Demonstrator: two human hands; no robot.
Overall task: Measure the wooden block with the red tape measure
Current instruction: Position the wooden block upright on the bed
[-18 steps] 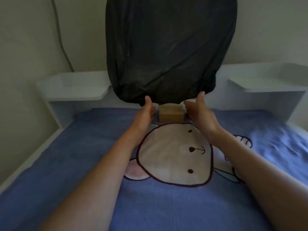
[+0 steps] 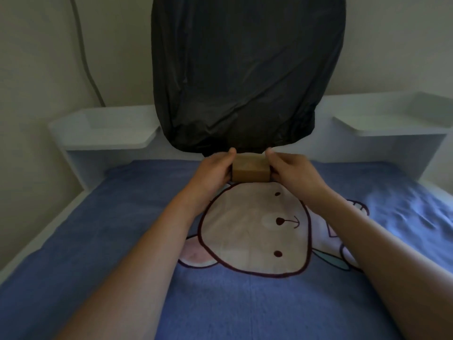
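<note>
Both your bare forearms reach from the near edge toward the far middle, converging as they go. Your left hand point(image 2: 215, 168) is curled with the thumb raised on the far side, pressed against the left end of what you hold. Your right hand point(image 2: 291, 169) mirrors it, thumb up, fingers folded against the right end, wrists roughly level.

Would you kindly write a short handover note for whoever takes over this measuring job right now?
Left hand: pressed against the left end of the wooden block.
Right hand: pressed against its right end.
The block sits between both hands at the far edge of the blue bedsheet, just below the black bag.
Red tape measure: not in view.
Done: block gripped.
Left: find the tape and measure the block.
</note>
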